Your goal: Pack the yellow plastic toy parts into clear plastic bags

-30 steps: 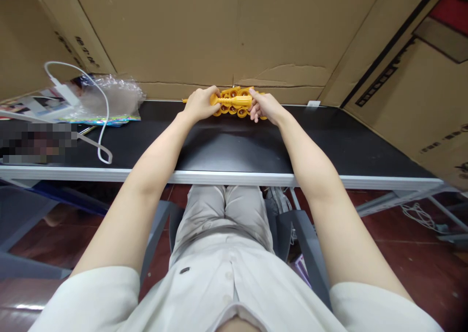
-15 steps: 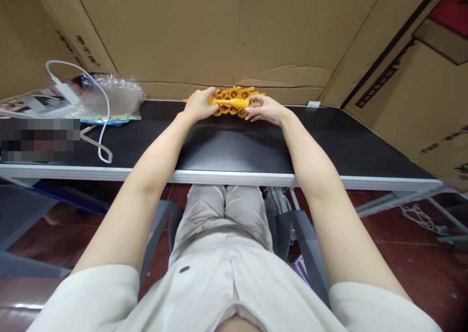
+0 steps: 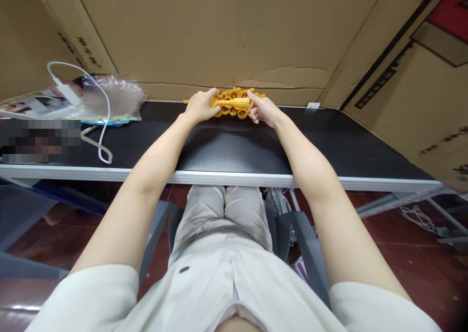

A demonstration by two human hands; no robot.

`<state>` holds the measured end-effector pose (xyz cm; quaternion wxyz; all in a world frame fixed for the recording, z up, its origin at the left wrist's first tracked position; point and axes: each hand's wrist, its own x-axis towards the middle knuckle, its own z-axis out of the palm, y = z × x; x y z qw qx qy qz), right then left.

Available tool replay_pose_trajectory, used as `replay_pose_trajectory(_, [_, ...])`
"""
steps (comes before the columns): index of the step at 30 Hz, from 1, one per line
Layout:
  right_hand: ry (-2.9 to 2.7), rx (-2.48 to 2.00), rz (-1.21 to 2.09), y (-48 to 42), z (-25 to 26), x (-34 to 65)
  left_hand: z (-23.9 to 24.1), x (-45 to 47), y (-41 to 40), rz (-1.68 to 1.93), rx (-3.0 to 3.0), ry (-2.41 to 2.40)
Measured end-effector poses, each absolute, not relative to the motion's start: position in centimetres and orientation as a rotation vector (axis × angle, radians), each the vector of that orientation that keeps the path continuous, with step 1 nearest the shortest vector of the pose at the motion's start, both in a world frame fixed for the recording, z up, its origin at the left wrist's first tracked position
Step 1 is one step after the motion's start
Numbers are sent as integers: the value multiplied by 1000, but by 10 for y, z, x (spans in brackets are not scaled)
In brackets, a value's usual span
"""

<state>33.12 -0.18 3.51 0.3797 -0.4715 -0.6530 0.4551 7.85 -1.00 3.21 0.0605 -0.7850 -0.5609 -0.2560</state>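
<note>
Head view: tall cardboard sheets (image 3: 190, 29) wall in the far side of a black bench (image 3: 329, 146). A crumpled clear plastic bag (image 3: 113, 95) lies at its far left, with a white cable (image 3: 104, 112) looping in front. At the bench's far edge, against the cardboard, sits a pile of yellow pieces (image 3: 238, 91). Just above it, the left hand (image 3: 199, 107) curls closed around one end of a yellow ribbed rod (image 3: 234, 103), while the right hand (image 3: 263, 109) pinches the other end with its fingertips.
</note>
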Motion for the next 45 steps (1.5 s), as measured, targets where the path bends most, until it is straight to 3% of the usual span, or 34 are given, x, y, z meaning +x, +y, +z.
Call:
replay_pose_trajectory(29, [-1644, -1302, 1037, -13, 37, 327, 38, 84, -18, -720, -2381, -1799])
replay_pose_trajectory(45, [-1611, -1197, 1158, -24, 49, 338, 37, 81, -14, -746, -2379, -1777])
